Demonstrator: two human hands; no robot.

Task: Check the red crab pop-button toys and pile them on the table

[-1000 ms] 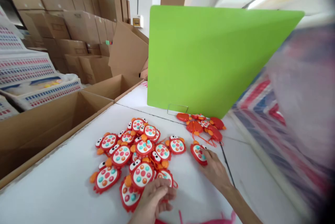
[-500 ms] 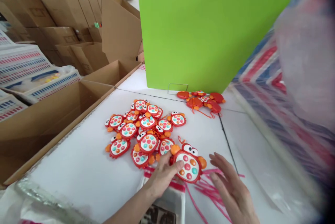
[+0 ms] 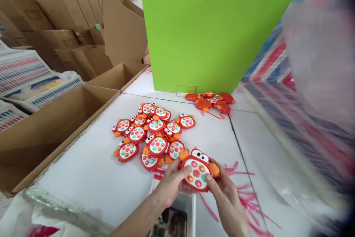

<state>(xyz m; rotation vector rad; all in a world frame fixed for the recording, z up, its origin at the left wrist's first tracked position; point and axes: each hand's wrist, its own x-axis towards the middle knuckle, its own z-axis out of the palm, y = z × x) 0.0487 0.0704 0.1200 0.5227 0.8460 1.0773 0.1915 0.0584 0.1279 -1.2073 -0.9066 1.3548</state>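
A red crab-shaped toy [image 3: 196, 172] with a white belly, coloured round buttons, orange claws and two eyes is held face up between both hands. My left hand [image 3: 173, 181] grips its left side, thumb on the belly. On the right side, my right hand [image 3: 226, 192] holds it with the thumb near a teal button; its other fingers are partly hidden behind the toy. Several similar toys lie in a pile [image 3: 156, 125] on the white table, beyond my left hand. More red toys [image 3: 213, 102] with orange strings lie at the foot of the green board.
An upright green board [image 3: 210, 30] stands at the back. Open cardboard boxes [image 3: 66, 107] line the left edge. A white bin [image 3: 191, 207] with dark contents is below my hands. Pink strips [image 3: 249, 200] lie at the right, near plastic-wrapped striped packages [image 3: 277, 67].
My right hand has moved left and closed on the toy's right side. The toy stays in my left hand. The camera view has shifted slightly.
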